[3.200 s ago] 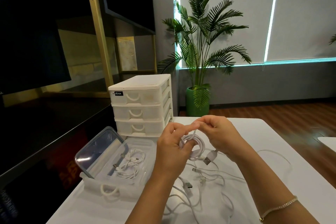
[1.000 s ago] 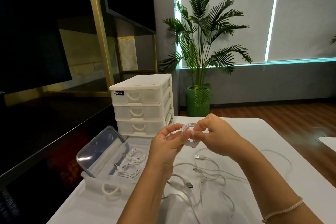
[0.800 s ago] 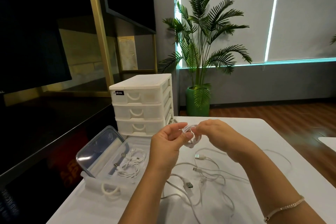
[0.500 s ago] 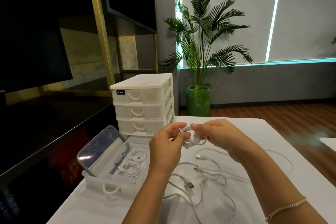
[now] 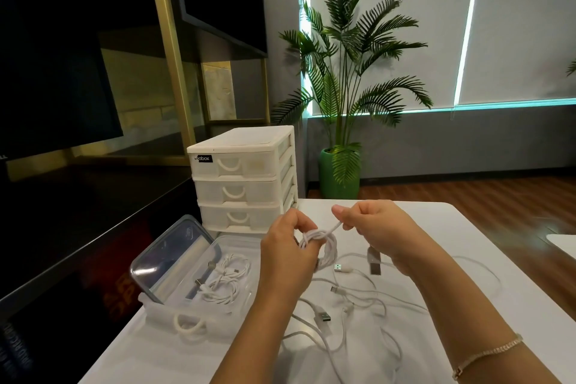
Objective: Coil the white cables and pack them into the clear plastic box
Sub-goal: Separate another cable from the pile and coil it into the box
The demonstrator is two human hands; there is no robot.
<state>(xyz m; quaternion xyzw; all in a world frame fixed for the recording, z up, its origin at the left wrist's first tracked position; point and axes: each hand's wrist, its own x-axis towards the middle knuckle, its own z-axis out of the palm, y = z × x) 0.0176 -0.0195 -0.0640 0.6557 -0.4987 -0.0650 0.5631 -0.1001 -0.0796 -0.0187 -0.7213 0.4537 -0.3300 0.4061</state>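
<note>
Head view: we are holding a coiled white cable (image 5: 324,246) above the white table (image 5: 467,259). Our left hand (image 5: 285,254) is gripping the coil, fingers curled round its loops. Our right hand (image 5: 378,227) is pinching the cable's free end, which is running taut from the coil up to the fingertips. Loose white cables (image 5: 352,305) are lying tangled on the table beneath both hands. To the left, the clear plastic box (image 5: 218,318) is sitting open, already containing coiled cables (image 5: 226,282), just in front of a white drawer unit (image 5: 244,178).
</note>
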